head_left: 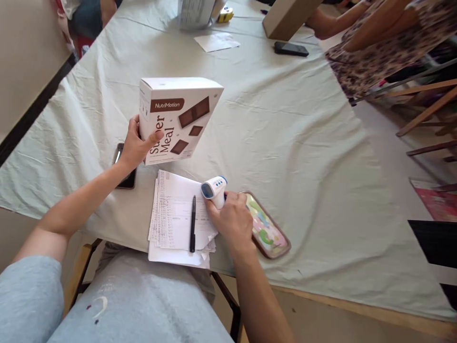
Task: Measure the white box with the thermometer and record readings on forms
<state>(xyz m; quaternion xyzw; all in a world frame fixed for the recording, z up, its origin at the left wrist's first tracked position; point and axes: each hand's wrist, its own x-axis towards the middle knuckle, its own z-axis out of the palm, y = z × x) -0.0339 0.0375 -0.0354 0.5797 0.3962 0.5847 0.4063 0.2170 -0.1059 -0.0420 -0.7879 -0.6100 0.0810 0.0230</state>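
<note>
My left hand (137,145) grips the lower left edge of a white NutriMotion box (171,138), thumb across its printed front. The box stands tilted, with brown bar pictures facing me; whether its base touches the cloth I cannot tell. My right hand (233,216) is wrapped around the handle of a white and blue infrared thermometer (214,186), whose small screen faces left. Below it lies a stack of papers (174,214) with a black pen (193,224) on top. A colourful pencil case (269,228) sits just right of my right hand.
A phone (126,178) lies partly under my left forearm. Across the cloth-covered table (285,143) are a white paper (216,42), a dark phone (291,49), a cardboard box (289,19) and a yellow tape measure (225,15). Other people are at the far left and right.
</note>
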